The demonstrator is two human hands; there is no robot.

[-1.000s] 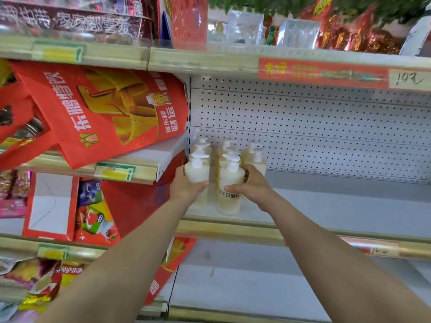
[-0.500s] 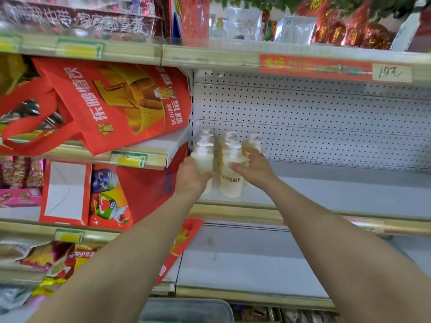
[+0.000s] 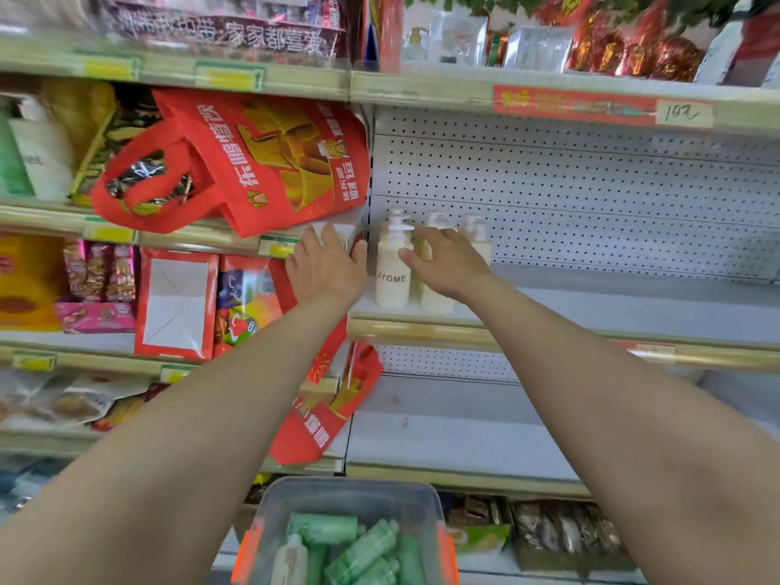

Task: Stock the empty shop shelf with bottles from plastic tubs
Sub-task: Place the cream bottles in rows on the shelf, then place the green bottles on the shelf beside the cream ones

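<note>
Several cream pump bottles stand at the left end of the white shelf (image 3: 612,306); the front one reads ZYOME (image 3: 393,272). My left hand (image 3: 327,268) is just left of that bottle, fingers spread, holding nothing. My right hand (image 3: 447,266) hovers in front of the second bottle (image 3: 437,297), fingers apart, hiding most of it; whether it touches the bottle is unclear. Below, a clear plastic tub (image 3: 350,496) with orange handles holds several green bottles (image 3: 363,551).
A red gift bag (image 3: 261,162) hangs over the neighbouring shelf at left, close to my left hand. Snack packs and boxes fill the left shelves. A perforated white back panel (image 3: 570,196) lines the shelf. The lower shelf (image 3: 443,432) is white too.
Both hands have let go of the bottles and drawn back slightly. The view has tilted down, bringing the tub of green bottles into sight.
</note>
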